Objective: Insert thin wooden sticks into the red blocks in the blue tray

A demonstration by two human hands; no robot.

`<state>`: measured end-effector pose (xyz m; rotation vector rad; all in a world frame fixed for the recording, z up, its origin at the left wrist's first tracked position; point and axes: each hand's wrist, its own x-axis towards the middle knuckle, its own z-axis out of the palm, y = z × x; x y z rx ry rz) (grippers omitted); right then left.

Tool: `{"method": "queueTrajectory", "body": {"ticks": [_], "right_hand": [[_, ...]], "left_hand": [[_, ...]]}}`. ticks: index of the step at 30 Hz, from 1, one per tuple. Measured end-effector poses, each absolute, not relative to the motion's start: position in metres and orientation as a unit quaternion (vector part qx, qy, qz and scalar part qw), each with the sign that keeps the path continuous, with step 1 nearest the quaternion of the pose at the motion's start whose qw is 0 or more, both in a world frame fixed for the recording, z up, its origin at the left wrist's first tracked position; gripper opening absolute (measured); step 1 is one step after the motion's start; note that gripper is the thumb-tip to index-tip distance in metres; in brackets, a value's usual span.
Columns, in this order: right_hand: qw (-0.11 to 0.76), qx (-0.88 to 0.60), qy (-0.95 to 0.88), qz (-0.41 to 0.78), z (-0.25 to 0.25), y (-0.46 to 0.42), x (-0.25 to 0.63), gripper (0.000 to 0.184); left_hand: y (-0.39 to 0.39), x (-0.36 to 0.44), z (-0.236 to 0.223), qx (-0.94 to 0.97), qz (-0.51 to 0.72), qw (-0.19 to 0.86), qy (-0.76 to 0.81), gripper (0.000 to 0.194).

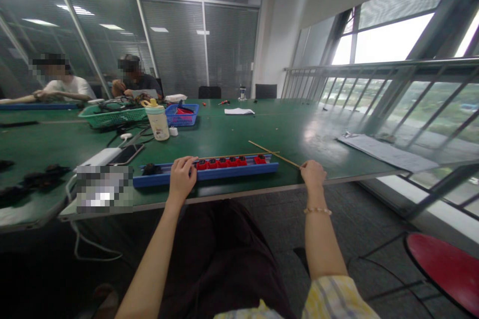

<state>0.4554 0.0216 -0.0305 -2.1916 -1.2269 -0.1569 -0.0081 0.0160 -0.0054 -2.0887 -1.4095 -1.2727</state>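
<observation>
A long blue trough (239,171) lies along the near edge of the green table. Several red blocks with black tops (222,162) stand in a row inside it, one red block (259,159) apart at the right. A black part (150,169) sits in its left end. My left hand (182,178) is closed over the trough left of the row, its fingertips partly hidden. Pinched in my right hand (313,174) is the near end of a thin tan stick (275,153), slanting away to the left. Another thin stick (235,155) runs along the trough's far side.
Left of the trough lie a phone (129,154), a white power bank (101,158) and cables. Behind stand a cream bottle (157,122), a green basket (112,117) and a blue basket (183,115). A clipboard with papers (385,152) lies right. Two people sit at the far left.
</observation>
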Motion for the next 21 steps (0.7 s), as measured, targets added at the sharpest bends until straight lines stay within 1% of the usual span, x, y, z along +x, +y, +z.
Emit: {"method": "queueTrajectory", "body": {"ticks": [5, 9, 11, 13, 17, 19, 21], "right_hand": [[0.291, -0.841, -0.453, -0.049, -0.028, 0.021, 0.451, 0.021], [0.3, -0.829, -0.47, -0.047, -0.024, 0.023, 0.448, 0.029], [0.337, -0.813, -0.471, -0.058, -0.02, 0.026, 0.444, 0.035], [0.399, -0.778, -0.481, -0.067, -0.016, 0.031, 0.436, 0.04], [0.521, -0.679, -0.512, -0.071, -0.017, 0.041, 0.414, 0.042], [0.557, -0.658, -0.5, -0.084, -0.022, 0.045, 0.405, 0.042], [0.568, -0.651, -0.496, -0.087, -0.026, 0.047, 0.401, 0.042]], "left_hand": [[0.018, -0.009, -0.007, -0.734, -0.446, 0.159, -0.487, 0.035], [0.018, -0.009, -0.006, -0.733, -0.445, 0.157, -0.491, 0.035], [0.017, -0.008, -0.006, -0.732, -0.445, 0.156, -0.492, 0.035], [0.016, -0.008, -0.005, -0.733, -0.445, 0.156, -0.489, 0.035], [0.016, -0.006, -0.004, -0.734, -0.442, 0.153, -0.492, 0.035], [0.016, -0.005, -0.003, -0.734, -0.439, 0.151, -0.496, 0.035], [0.015, -0.005, -0.003, -0.733, -0.439, 0.151, -0.496, 0.035]]}}
